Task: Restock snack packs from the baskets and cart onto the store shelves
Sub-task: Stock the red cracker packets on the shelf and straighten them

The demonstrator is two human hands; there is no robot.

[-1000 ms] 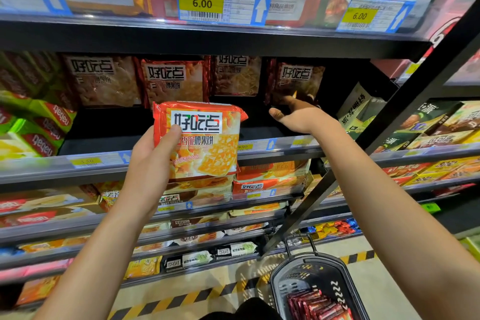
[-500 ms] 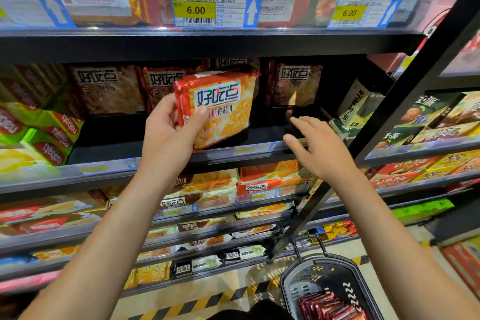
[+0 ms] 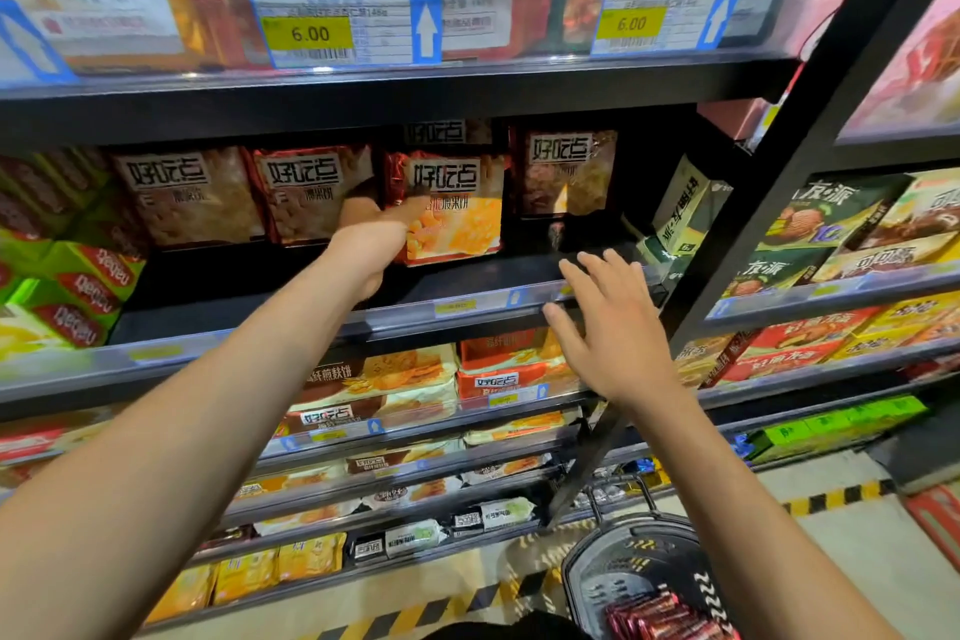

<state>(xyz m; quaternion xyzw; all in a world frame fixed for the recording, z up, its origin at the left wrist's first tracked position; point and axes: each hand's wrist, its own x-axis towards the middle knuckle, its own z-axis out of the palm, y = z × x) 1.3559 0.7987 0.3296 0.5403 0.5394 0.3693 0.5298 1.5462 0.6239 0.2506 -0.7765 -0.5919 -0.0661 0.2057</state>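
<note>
The lower left corner of the red and orange plastic snack pack (image 3: 452,208) is covered by the left hand (image 3: 371,244), whose fingers are hidden behind it. The black plastic basket (image 3: 631,566) is cut off by the bottom edge. The small print on the blue and yellow paper price tag (image 3: 345,29) is too blurred to be read.

Two yellow-and-white price tags (image 3: 345,29) (image 3: 660,18) on the clear top-shelf rail read "6.00" (fine print illegible); orange biscuit pack (image 3: 457,208) reads "好吃点".

2 hands (image 3: 374,244), 5 cracker packs (image 3: 452,208) on mid shelf, 1 basket (image 3: 634,566), 2 price tags (image 3: 343,29).
</note>
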